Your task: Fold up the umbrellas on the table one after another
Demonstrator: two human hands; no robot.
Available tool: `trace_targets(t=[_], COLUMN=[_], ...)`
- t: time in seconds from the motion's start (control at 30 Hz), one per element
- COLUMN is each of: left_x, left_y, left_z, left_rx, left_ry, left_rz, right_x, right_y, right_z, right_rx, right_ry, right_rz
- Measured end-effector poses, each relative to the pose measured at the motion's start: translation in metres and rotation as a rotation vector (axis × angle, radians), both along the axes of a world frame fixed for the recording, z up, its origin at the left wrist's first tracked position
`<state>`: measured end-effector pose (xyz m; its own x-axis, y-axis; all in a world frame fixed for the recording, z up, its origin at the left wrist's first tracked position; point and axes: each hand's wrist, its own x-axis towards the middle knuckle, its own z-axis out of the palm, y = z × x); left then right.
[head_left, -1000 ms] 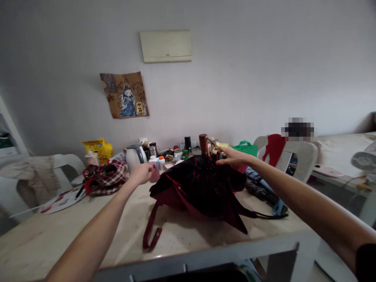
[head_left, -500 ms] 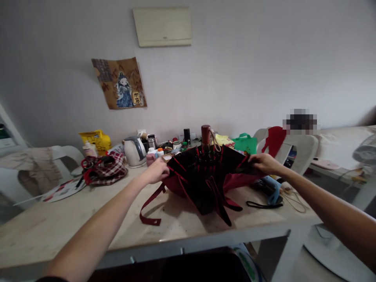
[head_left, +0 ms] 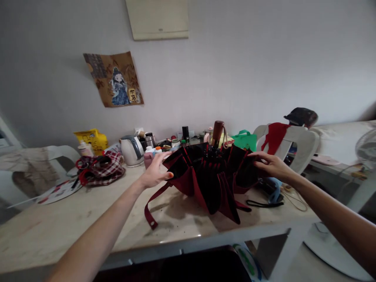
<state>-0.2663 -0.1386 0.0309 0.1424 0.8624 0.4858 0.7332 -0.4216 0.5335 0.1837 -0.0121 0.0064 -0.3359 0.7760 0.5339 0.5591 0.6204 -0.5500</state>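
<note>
A folding umbrella (head_left: 198,190), dark red outside and black inside, rests half folded on the table with its brown handle (head_left: 217,133) pointing up and leaning slightly right. Loose canopy folds hang toward the front edge, and a red strap (head_left: 149,213) with a snap dangles at the left. My left hand (head_left: 155,171) grips the canopy's left edge, thumb in front and fingers behind. On the opposite side my right hand (head_left: 268,164) holds the right edge of the cloth, its fingertips partly hidden by the folds.
Along the wall stand a kettle (head_left: 132,150), several bottles and a green bag (head_left: 243,141). A plaid cloth bundle (head_left: 101,169) and a round white fan (head_left: 60,191) lie left on the table (head_left: 117,223). A black cord (head_left: 264,204) lies right.
The umbrella handle has tilted to the right and the canopy folds have spread and lifted. My left thumb now shows in front of the cloth. The strap has swung, and the view has shifted slightly.
</note>
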Motion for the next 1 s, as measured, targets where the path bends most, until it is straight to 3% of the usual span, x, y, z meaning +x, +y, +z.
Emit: trace_targets(t=[0.1, 0.2, 0.3, 0.37, 0.5, 0.67, 0.8, 0.87, 1.0], left_x=[0.028, 0.039, 0.040, 0.041, 0.042, 0.034, 0.038, 0.048, 0.077], left_y=[0.015, 0.030, 0.034, 0.033, 0.040, 0.060, 0.064, 0.066, 0.077], left_z=[0.011, 0.015, 0.014, 0.014, 0.013, 0.009, 0.010, 0.013, 0.019], left_rx=[0.109, 0.056, -0.008, 0.038, 0.154, -0.003, -0.134, -0.181, -0.152], left_ry=[0.198, 0.238, 0.223, 0.236, 0.133, -0.114, -0.153, -0.123, -0.109], left_rz=[0.070, 0.215, 0.059, -0.010, 0.087, 0.168, -0.054, -0.172, -0.190], right_x=[-0.022, -0.040, -0.052, -0.059, -0.073, -0.086, -0.094, -0.101, -0.121], right_y=[0.008, 0.016, 0.012, 0.003, -0.010, 0.004, 0.015, 0.016, 0.012], right_z=[0.007, 0.014, 0.019, 0.022, 0.025, 0.025, 0.028, 0.032, 0.039], right_rx=[0.086, 0.211, 0.287, 0.319, 0.376, 0.228, -0.005, -0.111, -0.286], right_ry=[-0.094, -0.172, -0.266, -0.305, -0.347, -0.275, -0.143, -0.074, 0.032], right_rz=[0.100, 0.091, 0.014, -0.041, -0.054, 0.149, 0.140, 0.219, 0.429])
